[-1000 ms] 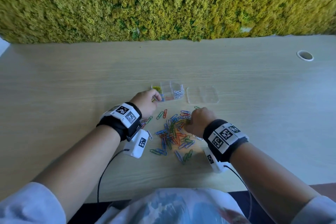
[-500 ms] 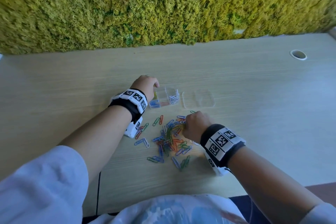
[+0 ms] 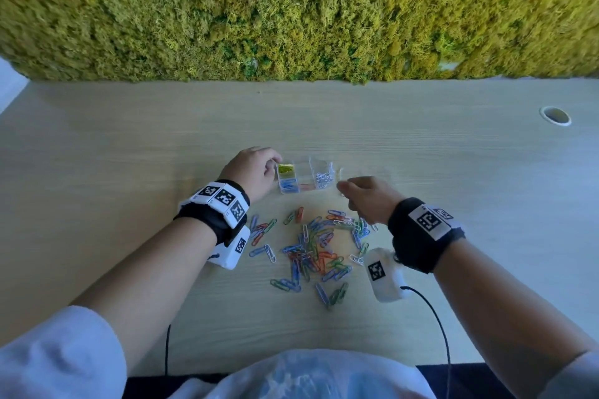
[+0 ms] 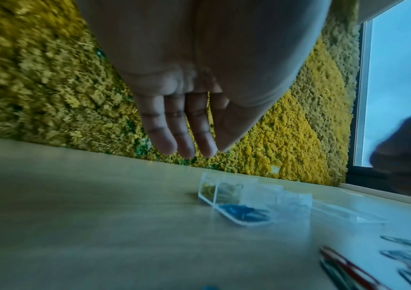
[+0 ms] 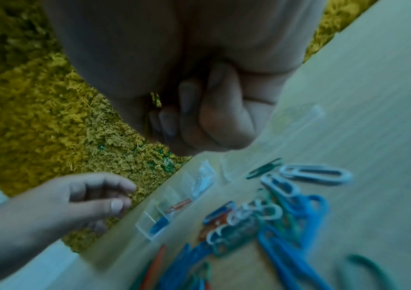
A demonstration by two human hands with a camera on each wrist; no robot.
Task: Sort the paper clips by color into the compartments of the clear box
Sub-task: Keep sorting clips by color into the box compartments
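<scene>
Hovering just left of the clear box (image 3: pixel 304 178), left hand (image 3: pixel 251 170) has fingers straight, holding nothing. Right hand (image 3: pixel 369 197) sits curled just right of it; contents unclear. Loose paper clips (image 3: pixel 316 251) lie near the box's front edge on the desk (image 3: pixel 97 172).

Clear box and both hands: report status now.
Left hand open, fingers straight, beside clear box. Right hand curled, raised right of box; contents unclear. Yellow, blue, white clips sorted; loose pile remains on desk. Nothing obstructing.
</scene>
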